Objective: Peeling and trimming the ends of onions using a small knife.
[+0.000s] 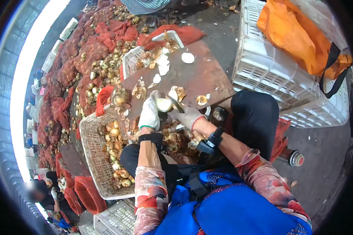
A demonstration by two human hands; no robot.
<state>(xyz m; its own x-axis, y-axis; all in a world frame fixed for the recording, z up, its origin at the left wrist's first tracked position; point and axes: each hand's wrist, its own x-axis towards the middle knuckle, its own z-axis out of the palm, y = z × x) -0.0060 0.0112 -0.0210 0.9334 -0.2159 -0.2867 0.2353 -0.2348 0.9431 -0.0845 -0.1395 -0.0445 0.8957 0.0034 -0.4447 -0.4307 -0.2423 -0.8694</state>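
Note:
My left hand (149, 113), in a white glove, is closed around a pale peeled onion (164, 104) above the near edge of a brown board (208, 78). A dark, narrow knife (177, 104) is gripped in my right hand (187, 117), also gloved. Its blade reaches up beside the onion's right side; whether it touches cannot be told. Just beyond the blade lies a partly peeled onion piece (179, 93). Brown onion skins (139, 91) and a cut onion slice (201, 100) rest on the board. White onion pieces (163, 64) sit farther back.
A white crate (86, 156) of onions stands at my left. Beyond the board is a smaller white basket (128, 62) of peelings. Red mesh sacks and loose onions (104, 72) fill the far left. White crates (270, 66) carrying an orange bag (296, 37) are at right, near a flask (295, 158).

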